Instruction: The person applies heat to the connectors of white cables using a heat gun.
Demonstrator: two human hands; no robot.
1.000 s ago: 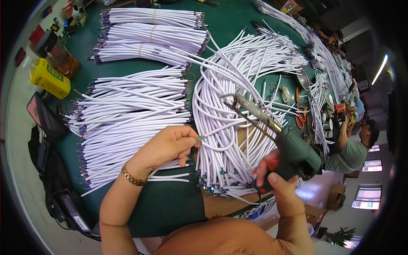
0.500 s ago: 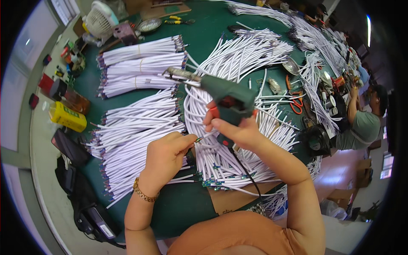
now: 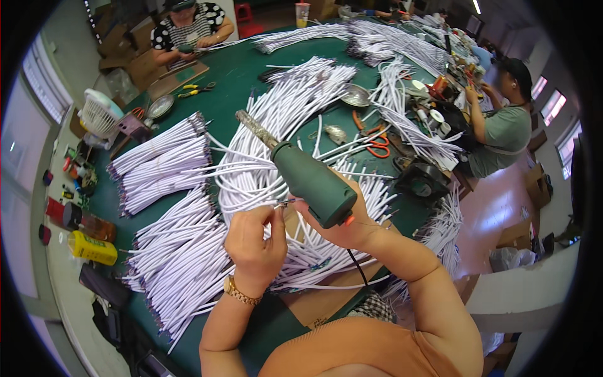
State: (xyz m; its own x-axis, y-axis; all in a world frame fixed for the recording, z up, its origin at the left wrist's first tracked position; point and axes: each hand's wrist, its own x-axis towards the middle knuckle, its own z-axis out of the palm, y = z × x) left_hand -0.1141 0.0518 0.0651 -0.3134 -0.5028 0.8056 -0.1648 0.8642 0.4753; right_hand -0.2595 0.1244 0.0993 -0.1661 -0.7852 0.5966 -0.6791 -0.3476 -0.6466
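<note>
My right hand (image 3: 353, 229) is wrapped round a green heat gun (image 3: 314, 179), its metal nozzle tilted up toward the far left. Close beside it, my left hand (image 3: 254, 245) pinches the thin end of a cable (image 3: 286, 202) between thumb and fingertips. Most of that cable is lost against the others. Under both hands lies a big curved pile of white cables (image 3: 242, 179), with small coloured wire ends. To the left are a loose stack of white cables (image 3: 182, 261) and tied bundles of them (image 3: 166, 154).
Orange-handled scissors (image 3: 378, 146), a metal dish (image 3: 356, 95) and a black fan (image 3: 422, 181) lie to the right. A white fan (image 3: 100, 114) and a yellow bottle (image 3: 92, 247) stand left. One co-worker (image 3: 512, 129) sits at right, another (image 3: 191, 31) at the far left.
My view has swung, bringing in the far-left co-worker. The heat gun has turned, its nozzle going from pointing left to up and away. My hands are closer together; both grips continue.
</note>
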